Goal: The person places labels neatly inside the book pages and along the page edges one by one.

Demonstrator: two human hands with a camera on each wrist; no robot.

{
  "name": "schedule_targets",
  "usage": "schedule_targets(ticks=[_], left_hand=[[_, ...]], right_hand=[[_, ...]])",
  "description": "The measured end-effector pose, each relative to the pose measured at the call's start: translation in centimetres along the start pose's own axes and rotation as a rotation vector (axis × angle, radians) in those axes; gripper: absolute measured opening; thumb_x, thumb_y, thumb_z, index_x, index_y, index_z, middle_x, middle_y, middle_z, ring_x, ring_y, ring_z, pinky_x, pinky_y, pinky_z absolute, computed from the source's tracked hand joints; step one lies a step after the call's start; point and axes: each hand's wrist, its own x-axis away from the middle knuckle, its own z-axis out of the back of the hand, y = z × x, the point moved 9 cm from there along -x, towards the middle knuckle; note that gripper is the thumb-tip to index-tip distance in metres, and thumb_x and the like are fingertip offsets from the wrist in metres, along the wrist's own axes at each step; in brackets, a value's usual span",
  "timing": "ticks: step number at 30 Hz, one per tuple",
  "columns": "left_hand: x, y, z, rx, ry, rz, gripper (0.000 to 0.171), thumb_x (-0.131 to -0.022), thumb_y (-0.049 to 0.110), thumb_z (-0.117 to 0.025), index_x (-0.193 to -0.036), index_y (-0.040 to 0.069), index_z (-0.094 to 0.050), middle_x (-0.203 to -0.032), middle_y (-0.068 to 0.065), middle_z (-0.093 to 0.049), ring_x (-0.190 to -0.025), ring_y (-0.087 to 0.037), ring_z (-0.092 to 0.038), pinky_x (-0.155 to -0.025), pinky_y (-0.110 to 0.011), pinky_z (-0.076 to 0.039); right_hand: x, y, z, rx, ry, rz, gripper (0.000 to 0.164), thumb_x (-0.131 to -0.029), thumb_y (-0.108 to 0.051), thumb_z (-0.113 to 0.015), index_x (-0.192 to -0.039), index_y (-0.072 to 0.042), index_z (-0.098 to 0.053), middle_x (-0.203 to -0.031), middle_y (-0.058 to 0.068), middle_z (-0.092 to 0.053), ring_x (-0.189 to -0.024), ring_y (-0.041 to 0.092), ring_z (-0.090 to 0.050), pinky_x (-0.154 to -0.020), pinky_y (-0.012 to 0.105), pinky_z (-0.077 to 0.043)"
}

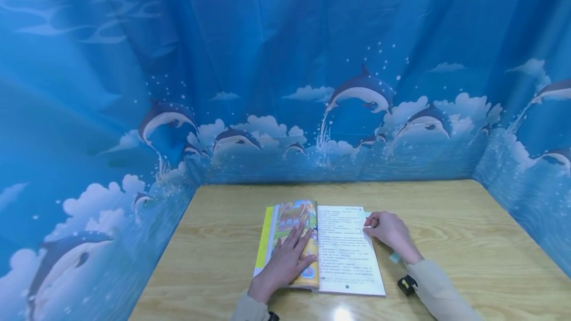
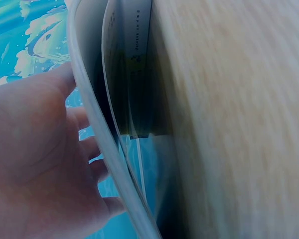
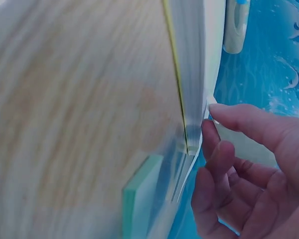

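Note:
An open book [image 1: 345,256] lies on the table, with a colourful picture page on its left and printed text on its right. My left hand [image 1: 289,259] rests on the picture page with fingers spread; in the left wrist view, the hand [image 2: 45,154] lies over the curved stack of pages [image 2: 97,114]. At the outer edge of the text page, my right hand [image 1: 392,232] pinches the page edge [image 3: 211,101] between thumb and forefinger, the other fingers curled. A small white bit shows at the fingertips. Close below that hand is a pale green block [image 3: 139,194].
The wood-grain table [image 1: 214,241] carries the book near its middle. A small black object with a yellow mark [image 1: 407,285] is by the right sleeve. A pale object with a blue part [image 3: 235,27] shows beyond the book. A blue dolphin-print curtain [image 1: 267,63] surrounds the table.

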Motion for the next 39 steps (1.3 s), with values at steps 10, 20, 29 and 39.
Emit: schedule_targets(ticks=[10,20,29,39], left_hand=[[-0.1,0.0,0.1,-0.015,-0.001,0.003,0.071,-0.104,0.056,-0.042,-0.162,0.019,-0.025,-0.17,-0.007,-0.01,-0.156,-0.032,-0.013,-0.118,-0.07,-0.018],[-0.2,-0.1,0.1,-0.01,-0.006,0.01,0.071,-0.104,0.056,-0.043,-0.162,0.02,-0.025,-0.171,-0.006,-0.01,-0.156,-0.031,-0.013,-0.118,-0.07,-0.018],[-0.1,-0.1,0.1,-0.014,-0.007,0.014,0.071,-0.104,0.056,-0.044,-0.162,0.02,-0.026,-0.171,-0.006,-0.01,-0.156,-0.031,-0.013,-0.119,-0.069,-0.018],[-0.1,0.0,0.1,-0.012,-0.006,0.008,0.071,-0.104,0.055,-0.044,-0.162,0.019,-0.025,-0.171,-0.006,-0.01,-0.156,-0.031,-0.013,-0.118,-0.069,-0.018]], right_hand=[[-0.1,-0.5,0.0,0.092,0.009,0.004,0.014,-0.083,-0.019,-0.082,-0.086,-0.013,-0.07,-0.068,-0.002,-0.06,-0.06,0.016,-0.05,-0.053,0.027,-0.036],[-0.2,0.1,0.8,0.097,0.006,0.001,0.022,-0.083,-0.019,-0.081,-0.095,-0.009,-0.066,-0.091,0.01,-0.072,-0.073,0.02,-0.061,-0.058,0.03,-0.043],[-0.7,-0.9,0.2,0.091,0.019,0.078,0.018,-0.087,-0.02,-0.079,-0.088,-0.008,-0.066,-0.073,0.0,-0.062,-0.065,0.016,-0.052,-0.058,0.029,-0.04],[-1.1,-0.1,-0.9,0.097,-0.055,0.04,0.025,-0.087,-0.025,-0.08,-0.084,-0.01,-0.06,-0.072,0.001,-0.055,-0.064,0.018,-0.047,-0.058,0.027,-0.035]])
